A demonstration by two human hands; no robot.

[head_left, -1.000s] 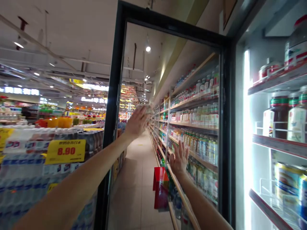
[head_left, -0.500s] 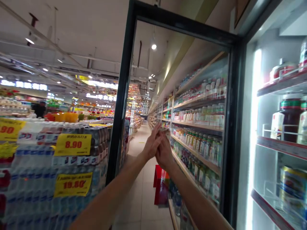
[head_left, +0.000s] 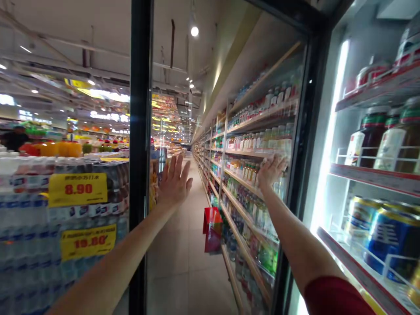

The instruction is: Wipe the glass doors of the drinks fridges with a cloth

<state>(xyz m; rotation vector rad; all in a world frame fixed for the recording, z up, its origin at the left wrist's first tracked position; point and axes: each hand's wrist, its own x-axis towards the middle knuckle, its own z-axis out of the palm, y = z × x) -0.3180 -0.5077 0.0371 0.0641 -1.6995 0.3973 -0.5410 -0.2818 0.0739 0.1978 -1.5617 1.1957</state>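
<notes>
A clear glass door (head_left: 203,70) with a black frame (head_left: 140,109) stands swung out from a lit drinks cooler. My left hand (head_left: 173,181) is open near the frame's left side, fingers spread and palm toward the pane. Whether it touches the glass I cannot tell. On the right part of the pane, my right hand (head_left: 269,173) presses a crumpled pale cloth (head_left: 282,160), mostly covered by the fingers. A dark red sleeve (head_left: 336,295) shows on my right arm.
Cooler shelves at right hold dark bottles (head_left: 370,135) and blue cans (head_left: 389,240). Packs of bottled water (head_left: 29,227) with yellow price signs (head_left: 78,189) are stacked at left. Through the glass appear a tiled aisle (head_left: 170,271), a red box-like object (head_left: 213,229) and long bottle shelves (head_left: 249,188).
My hands, together on the cloth before, have separated. The left has moved left and spread its fingers; the right has carried the cloth rightward on the glass. The view has shifted closer.
</notes>
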